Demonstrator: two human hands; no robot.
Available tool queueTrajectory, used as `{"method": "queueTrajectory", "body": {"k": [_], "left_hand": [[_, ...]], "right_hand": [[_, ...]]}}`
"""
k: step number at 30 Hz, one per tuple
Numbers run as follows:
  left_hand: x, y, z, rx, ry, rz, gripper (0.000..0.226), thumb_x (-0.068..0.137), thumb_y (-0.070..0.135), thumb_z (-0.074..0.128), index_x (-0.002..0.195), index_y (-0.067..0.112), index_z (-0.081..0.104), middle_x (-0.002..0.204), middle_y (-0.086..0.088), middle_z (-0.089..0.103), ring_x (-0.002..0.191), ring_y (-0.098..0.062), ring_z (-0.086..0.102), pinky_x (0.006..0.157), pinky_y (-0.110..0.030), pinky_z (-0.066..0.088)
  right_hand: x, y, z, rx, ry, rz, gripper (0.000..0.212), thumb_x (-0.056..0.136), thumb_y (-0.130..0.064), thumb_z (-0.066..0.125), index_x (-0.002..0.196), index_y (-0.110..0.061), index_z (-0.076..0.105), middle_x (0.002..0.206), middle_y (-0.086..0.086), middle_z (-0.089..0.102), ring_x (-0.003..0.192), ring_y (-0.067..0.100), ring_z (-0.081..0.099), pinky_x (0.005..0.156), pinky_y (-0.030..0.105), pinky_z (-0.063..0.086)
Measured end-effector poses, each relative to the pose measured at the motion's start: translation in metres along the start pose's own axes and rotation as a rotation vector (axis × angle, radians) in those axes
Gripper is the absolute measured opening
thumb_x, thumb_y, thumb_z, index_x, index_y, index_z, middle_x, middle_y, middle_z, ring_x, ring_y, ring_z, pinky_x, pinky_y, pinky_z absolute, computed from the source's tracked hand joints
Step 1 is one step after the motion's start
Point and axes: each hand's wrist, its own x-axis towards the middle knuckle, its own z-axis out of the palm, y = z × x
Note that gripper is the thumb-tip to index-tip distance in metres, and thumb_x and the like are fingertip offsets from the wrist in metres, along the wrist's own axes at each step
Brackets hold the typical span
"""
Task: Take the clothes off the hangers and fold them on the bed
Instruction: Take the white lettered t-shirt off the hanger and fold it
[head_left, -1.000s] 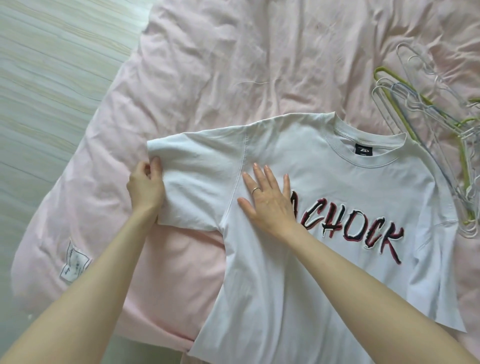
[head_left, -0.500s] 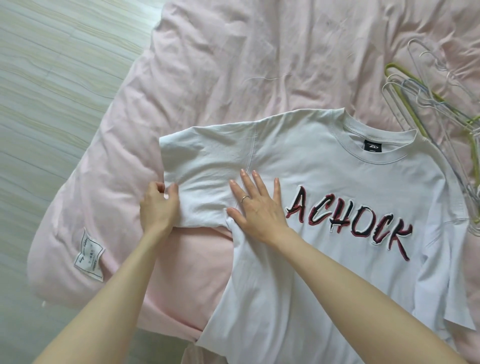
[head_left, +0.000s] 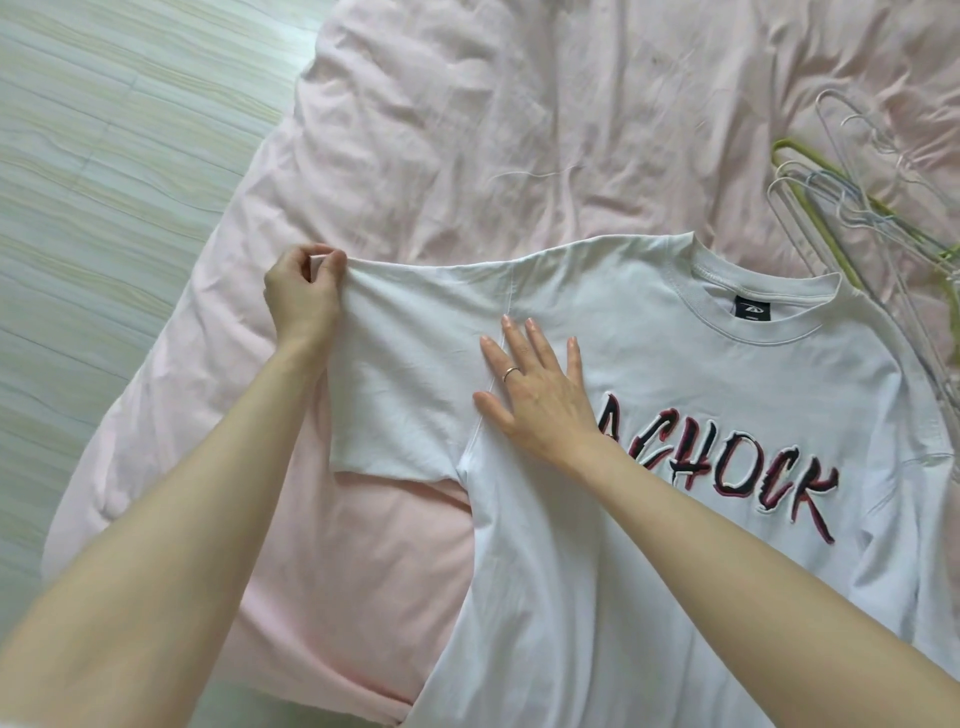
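Observation:
A white T-shirt (head_left: 675, 322) with red and black lettering lies face up on the pink bed (head_left: 519, 130), collar toward the far side. My left hand (head_left: 301, 296) pinches the top outer corner of its left sleeve, pulled out to the left. My right hand (head_left: 540, 384) lies flat with straight fingers on the shirt by the sleeve seam, pressing it down. Its forearm covers part of the lettering. A bunch of empty wire hangers (head_left: 857, 218) lies on the bed at the right, partly under the shirt's shoulder.
The bed's left edge (head_left: 156, 395) runs diagonally, with pale wood-patterned floor (head_left: 104, 156) beyond it. The crumpled pink duvet spreads beyond the collar. The shirt's lower part runs out of the bottom of the view.
My left hand moved from the sleeve's lower hem up to its top corner and now pinches it, stretching the sleeve. My right hand slid up toward the shoulder seam.

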Motion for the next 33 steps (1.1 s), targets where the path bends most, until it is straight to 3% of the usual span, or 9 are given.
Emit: {"method": "queueTrajectory", "body": {"k": [3,6,10,13,17,25,28,30,33], "left_hand": [[-0.001,-0.01,0.0,0.191,0.133,0.115,0.024,0.089,0.016,0.053,0.108,0.002,0.059,0.107,-0.012,0.063,0.099,-0.027,0.058,0.088,-0.026,0.039],[-0.023,-0.005,0.008,0.434,0.179,0.29,0.038,0.091,0.019,0.046,0.127,0.006,0.048,0.127,-0.013,0.052,0.118,-0.031,0.045,0.097,-0.039,0.033],[-0.078,-0.016,0.03,0.718,-0.138,0.599,0.046,0.094,0.028,0.038,0.138,0.015,0.042,0.147,-0.011,0.038,0.137,-0.031,0.032,0.11,-0.05,0.015],[-0.093,-0.031,0.038,0.912,-0.388,0.408,0.052,0.098,0.041,0.023,0.148,0.029,0.025,0.159,-0.005,0.01,0.146,-0.028,0.003,0.114,-0.054,-0.001],[-0.099,-0.017,0.048,0.982,-0.42,0.229,0.054,0.1,0.043,0.018,0.151,0.031,0.004,0.159,-0.004,-0.011,0.144,-0.027,-0.016,0.112,-0.055,-0.012],[-0.216,0.024,0.133,1.033,-0.65,0.427,0.054,0.099,0.045,0.022,0.15,0.031,0.009,0.159,-0.005,-0.006,0.145,-0.028,-0.01,0.111,-0.059,-0.006],[-0.271,0.031,0.168,1.036,-0.701,0.493,0.07,0.086,0.06,0.006,0.15,0.032,0.015,0.159,-0.006,0.0,0.145,-0.031,-0.003,0.111,-0.06,0.001],[-0.306,0.035,0.191,1.049,-0.727,0.498,0.076,0.08,0.062,0.002,0.15,0.033,0.012,0.159,-0.004,-0.001,0.145,-0.028,-0.005,0.111,-0.06,0.0],[-0.355,0.04,0.22,1.04,-0.779,0.467,0.064,0.094,0.054,0.019,0.151,0.029,0.003,0.159,-0.003,-0.008,0.145,-0.026,-0.01,0.111,-0.06,-0.002]], "right_hand": [[0.007,0.0,-0.002,-0.001,-0.025,0.002,0.063,0.097,-0.049,0.032,0.151,-0.029,0.007,0.159,-0.003,-0.009,0.145,0.018,-0.013,0.113,0.054,-0.008],[0.009,0.002,-0.001,0.007,-0.018,-0.002,0.062,0.097,-0.048,0.032,0.151,-0.028,0.008,0.159,-0.002,-0.009,0.146,0.018,-0.013,0.114,0.054,-0.008],[0.002,0.01,0.003,0.004,0.017,-0.008,0.06,0.098,-0.044,0.033,0.151,-0.027,0.01,0.159,0.0,-0.006,0.146,0.019,-0.008,0.115,0.048,-0.005],[-0.015,0.032,0.005,-0.007,0.033,0.023,0.058,0.099,-0.04,0.033,0.151,-0.024,0.014,0.16,0.003,-0.001,0.147,0.021,-0.003,0.116,0.045,-0.003],[-0.056,0.081,0.009,0.005,0.046,0.182,0.055,0.1,-0.04,0.029,0.151,-0.023,0.016,0.16,0.001,0.002,0.147,0.019,-0.001,0.115,0.047,-0.001],[-0.175,0.197,0.012,0.099,0.153,0.544,0.055,0.097,-0.037,0.04,0.148,-0.023,0.025,0.159,0.002,0.01,0.146,0.018,0.002,0.114,0.052,-0.001],[-0.215,0.24,0.012,0.168,0.229,0.692,0.062,0.093,-0.038,0.049,0.148,-0.019,0.025,0.158,0.004,0.015,0.145,0.021,0.009,0.114,0.051,0.007],[-0.243,0.269,0.017,0.319,0.239,0.815,0.074,0.088,-0.04,0.057,0.148,-0.014,0.023,0.157,0.006,0.017,0.144,0.024,0.015,0.114,0.048,0.017],[-0.275,0.288,0.035,0.617,0.148,0.881,0.093,0.081,-0.05,0.063,0.15,-0.01,0.014,0.157,0.008,0.014,0.144,0.026,0.013,0.116,0.043,0.016]]}}
